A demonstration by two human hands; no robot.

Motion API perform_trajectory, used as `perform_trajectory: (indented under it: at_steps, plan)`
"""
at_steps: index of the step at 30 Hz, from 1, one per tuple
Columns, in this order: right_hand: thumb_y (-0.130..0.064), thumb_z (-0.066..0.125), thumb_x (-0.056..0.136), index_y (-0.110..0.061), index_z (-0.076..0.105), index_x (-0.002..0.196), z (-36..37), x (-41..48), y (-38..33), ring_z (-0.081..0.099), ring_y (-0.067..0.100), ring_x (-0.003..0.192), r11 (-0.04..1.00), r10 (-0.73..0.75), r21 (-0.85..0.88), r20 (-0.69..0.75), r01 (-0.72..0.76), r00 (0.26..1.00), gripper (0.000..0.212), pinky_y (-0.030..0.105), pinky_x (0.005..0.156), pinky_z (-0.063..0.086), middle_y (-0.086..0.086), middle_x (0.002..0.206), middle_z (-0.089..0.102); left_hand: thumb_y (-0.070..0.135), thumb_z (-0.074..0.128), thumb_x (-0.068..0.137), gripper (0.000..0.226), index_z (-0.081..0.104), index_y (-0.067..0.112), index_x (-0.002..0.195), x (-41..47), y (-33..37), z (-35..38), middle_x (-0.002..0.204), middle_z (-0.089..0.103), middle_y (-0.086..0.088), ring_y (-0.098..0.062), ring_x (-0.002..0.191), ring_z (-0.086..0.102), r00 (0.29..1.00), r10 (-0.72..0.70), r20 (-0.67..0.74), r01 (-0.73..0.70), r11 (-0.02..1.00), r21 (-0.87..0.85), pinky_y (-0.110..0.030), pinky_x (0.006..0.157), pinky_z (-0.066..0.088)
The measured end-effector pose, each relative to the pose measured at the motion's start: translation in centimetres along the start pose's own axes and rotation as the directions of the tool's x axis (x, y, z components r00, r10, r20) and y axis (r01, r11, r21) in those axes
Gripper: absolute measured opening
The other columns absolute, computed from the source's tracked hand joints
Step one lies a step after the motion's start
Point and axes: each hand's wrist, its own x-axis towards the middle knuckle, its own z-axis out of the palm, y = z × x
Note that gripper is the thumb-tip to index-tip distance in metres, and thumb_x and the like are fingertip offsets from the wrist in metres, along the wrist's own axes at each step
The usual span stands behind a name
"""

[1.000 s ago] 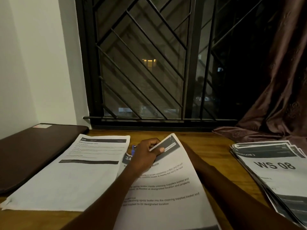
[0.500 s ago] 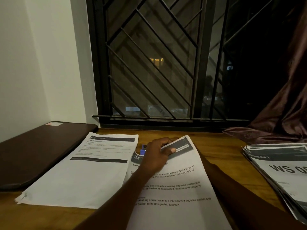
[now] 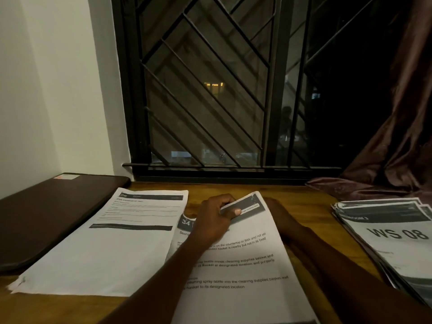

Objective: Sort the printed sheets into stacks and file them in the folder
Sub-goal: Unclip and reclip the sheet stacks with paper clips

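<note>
My left hand (image 3: 215, 220) pinches the top edge of the middle printed sheets (image 3: 238, 272), with the thumb on the dark header bar and that edge lifted off the table. My right hand (image 3: 277, 208) lies against the right side of these sheets near their top corner; its fingers are hidden in shadow behind the paper. A second stack of sheets (image 3: 109, 249) lies flat to the left. A third, fanned stack headed "WS 08" (image 3: 397, 239) lies at the right. The dark brown folder (image 3: 46, 218) lies closed at the far left.
The wooden table (image 3: 304, 206) stands against a barred window (image 3: 210, 101). A brown curtain (image 3: 385, 171) drapes onto the table's back right corner, and a white wall bounds the left side behind the folder.
The view has swung a little, so everything sits slightly lower and further right. My left hand keeps its pinch on the sheets. A small blue thing beside it no longer shows.
</note>
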Motion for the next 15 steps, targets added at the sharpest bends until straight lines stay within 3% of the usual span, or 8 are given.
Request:
perform_trajectory:
  at_steps: [4, 6, 8, 12, 13, 15]
  plan:
    - [-0.030, 0.070, 0.084, -0.039, 0.067, 0.101, -2.1, -0.9, 2.9, 0.060, 0.012, 0.101, 0.988, 0.113, -0.102, -0.047, -0.118, 0.992, 0.020, 0.037, 0.087, 0.053, -0.009, 0.111, 0.061, 0.017, 0.068, 0.086, 0.012, 0.069, 0.029, 0.083, 0.4, -0.5, 0.3, 0.086, 0.072, 0.007, -0.007, 0.076, 0.066, 1.000, 0.023, 0.011, -0.024, 1.000, 0.008, -0.021, 0.067, 0.048]
    - [-0.048, 0.069, 0.077, -0.044, 0.066, 0.104, -2.0, -0.7, 4.0, 0.060, 0.007, 0.100, 0.986, 0.073, -0.146, -0.033, -0.077, 0.997, 0.028, 0.036, 0.086, 0.054, -0.014, 0.109, 0.064, 0.017, 0.068, 0.086, 0.013, 0.073, 0.025, 0.095, 0.4, -0.4, 0.6, 0.089, 0.073, 0.008, -0.002, 0.075, 0.065, 0.999, 0.020, 0.030, -0.021, 1.000, 0.013, -0.018, 0.065, 0.047]
    - [-0.063, 0.064, 0.070, -0.047, 0.062, 0.110, -1.1, -0.5, 3.9, 0.060, 0.011, 0.100, 0.975, 0.058, -0.212, -0.042, -0.065, 0.997, 0.043, 0.037, 0.083, 0.054, -0.014, 0.107, 0.065, 0.016, 0.068, 0.087, 0.011, 0.074, 0.022, 0.094, 0.3, -0.3, 0.7, 0.079, 0.069, 0.014, 0.004, 0.067, 0.060, 0.998, 0.048, 0.045, -0.051, 0.997, 0.058, -0.010, 0.060, 0.041]
    - [-0.044, 0.069, 0.079, -0.031, 0.068, 0.098, 0.0, -0.1, 3.9, 0.059, 0.015, 0.092, 0.936, -0.004, -0.350, -0.125, -0.041, 0.992, 0.023, 0.028, 0.074, 0.048, -0.006, 0.098, 0.064, 0.020, 0.066, 0.087, 0.007, 0.072, 0.023, 0.086, 0.0, -0.1, 0.8, 0.072, 0.067, 0.011, -0.003, 0.069, 0.059, 0.994, 0.090, 0.061, -0.100, 0.977, 0.187, -0.019, 0.063, 0.044]
    - [-0.038, 0.069, 0.082, -0.029, 0.067, 0.091, -0.4, -0.6, 3.3, 0.060, 0.011, 0.085, 0.965, 0.014, -0.257, -0.161, -0.056, 0.987, 0.014, 0.023, 0.068, 0.046, -0.007, 0.091, 0.065, 0.022, 0.065, 0.087, 0.007, 0.072, 0.024, 0.085, 0.0, -0.1, 0.8, 0.074, 0.068, 0.009, -0.007, 0.071, 0.060, 0.993, 0.097, 0.064, -0.109, 0.968, 0.224, -0.022, 0.065, 0.044]
    - [-0.031, 0.066, 0.087, -0.023, 0.062, 0.087, -1.8, -1.9, 2.5, 0.060, 0.009, 0.067, 0.983, 0.160, 0.125, -0.210, -0.136, 0.965, 0.009, 0.021, 0.056, 0.043, -0.002, 0.081, 0.065, 0.025, 0.064, 0.087, 0.007, 0.070, 0.025, 0.083, 0.0, -0.1, 1.0, 0.075, 0.067, 0.009, -0.009, 0.073, 0.059, 0.992, 0.106, 0.066, -0.121, 0.951, 0.285, -0.023, 0.065, 0.043]
